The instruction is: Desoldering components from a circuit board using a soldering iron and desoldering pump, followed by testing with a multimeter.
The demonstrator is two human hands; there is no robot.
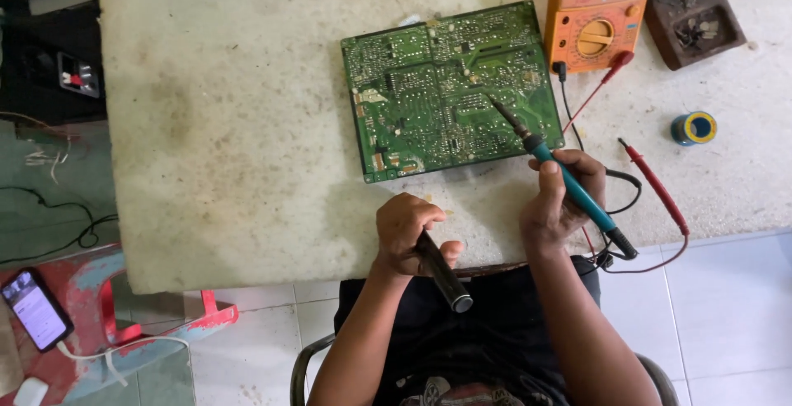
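A green circuit board lies solder side up on the white padded table. My right hand grips a teal-handled soldering iron, whose dark tip rests on the board's right part. My left hand is closed around a black cylindrical tool at the table's near edge, its blunt end pointing toward my lap.
An orange multimeter sits beyond the board, with its red probe and leads lying to the right. A solder spool and a brown iron stand sit far right. A phone lies on a red stool at lower left.
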